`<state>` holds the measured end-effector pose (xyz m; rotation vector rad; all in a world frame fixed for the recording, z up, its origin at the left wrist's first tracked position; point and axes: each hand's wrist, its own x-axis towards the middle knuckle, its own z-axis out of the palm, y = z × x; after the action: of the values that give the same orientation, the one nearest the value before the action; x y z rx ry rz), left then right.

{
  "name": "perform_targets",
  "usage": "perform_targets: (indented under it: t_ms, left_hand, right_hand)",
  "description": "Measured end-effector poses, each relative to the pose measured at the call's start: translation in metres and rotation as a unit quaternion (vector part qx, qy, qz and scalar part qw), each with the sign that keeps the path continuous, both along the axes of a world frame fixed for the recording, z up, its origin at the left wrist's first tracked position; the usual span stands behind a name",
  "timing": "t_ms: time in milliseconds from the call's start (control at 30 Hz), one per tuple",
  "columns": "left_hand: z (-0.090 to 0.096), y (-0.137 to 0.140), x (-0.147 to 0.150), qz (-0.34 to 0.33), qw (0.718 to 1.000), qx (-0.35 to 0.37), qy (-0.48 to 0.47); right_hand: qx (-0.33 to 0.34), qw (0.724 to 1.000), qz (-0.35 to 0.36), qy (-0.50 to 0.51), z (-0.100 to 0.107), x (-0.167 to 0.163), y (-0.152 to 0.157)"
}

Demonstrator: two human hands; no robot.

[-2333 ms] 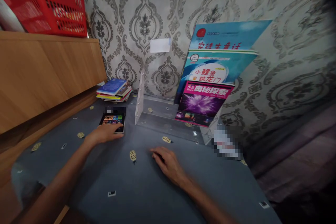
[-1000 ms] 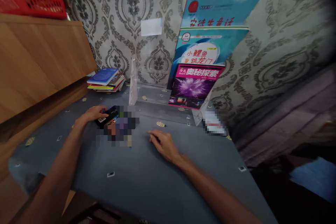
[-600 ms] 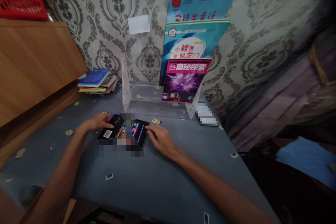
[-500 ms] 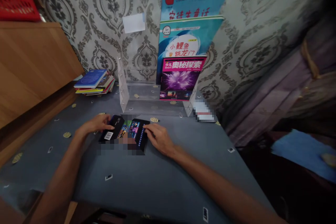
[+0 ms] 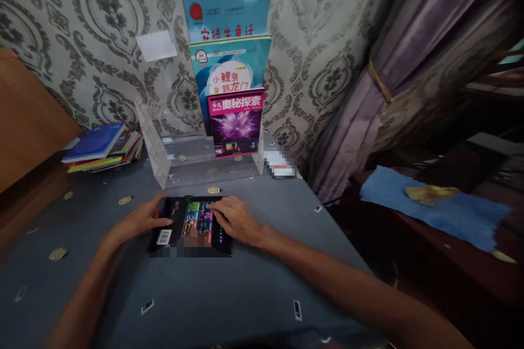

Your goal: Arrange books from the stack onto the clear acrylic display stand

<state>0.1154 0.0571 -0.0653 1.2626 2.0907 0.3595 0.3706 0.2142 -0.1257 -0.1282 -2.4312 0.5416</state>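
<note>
A black book point(image 5: 178, 226) lies on the table, its barcode and a block of colourful pictures facing up. My left hand point(image 5: 141, 221) grips the book's left edge, thumb on the cover and the other fingers at the edge, partly hidden. Across the right part of the cover lies my right hand point(image 5: 237, 221), fingers stretched out onto the pictures, its thumb hidden. Behind the book stands a clear acrylic rack point(image 5: 153, 144). On the rack's right side a purple-and-pink book point(image 5: 236, 125) leans in front of a teal book point(image 5: 229, 60) and a taller blue book point(image 5: 229, 13).
A stack of books with a blue one point(image 5: 96, 139) on top sits at the back left, beside a wooden panel point(image 5: 33, 125). A small pale object point(image 5: 279, 163), blurred out, lies right of the rack. Further right are a tied curtain point(image 5: 356, 103) and a blue cloth point(image 5: 388, 196).
The view has swung right. The black book, bent up in the middle before, now lies flatter. My right hand has shifted from its right edge onto the cover; the left still holds the left edge.
</note>
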Motion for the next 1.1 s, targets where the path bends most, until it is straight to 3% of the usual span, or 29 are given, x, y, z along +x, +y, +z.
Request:
perform_targets:
  t_ms: [333,567,767,967,1100]
  left_hand:
    - [-0.013,0.035,0.051,-0.058,0.997,0.043,-0.01]
    - [-0.026,0.065,0.093,-0.088,0.994,0.056,-0.015]
    - [-0.035,0.076,0.121,-0.155,0.973,0.091,0.142]
    - [-0.023,0.07,0.149,-0.147,0.928,0.026,0.341]
    - [-0.014,0.065,0.162,-0.137,0.905,0.009,0.403]
  right_hand:
    - [0.052,0.998,-0.034,-0.004,0.021,0.035,0.004]
    - [0.143,0.988,-0.002,-0.066,0.036,0.037,-0.002]
    - [0.115,0.984,-0.024,-0.133,0.032,0.046,0.005]
    - [0.046,0.986,-0.05,-0.151,0.031,0.058,0.012]
    - [0.055,0.987,-0.044,-0.144,0.026,0.056,0.013]
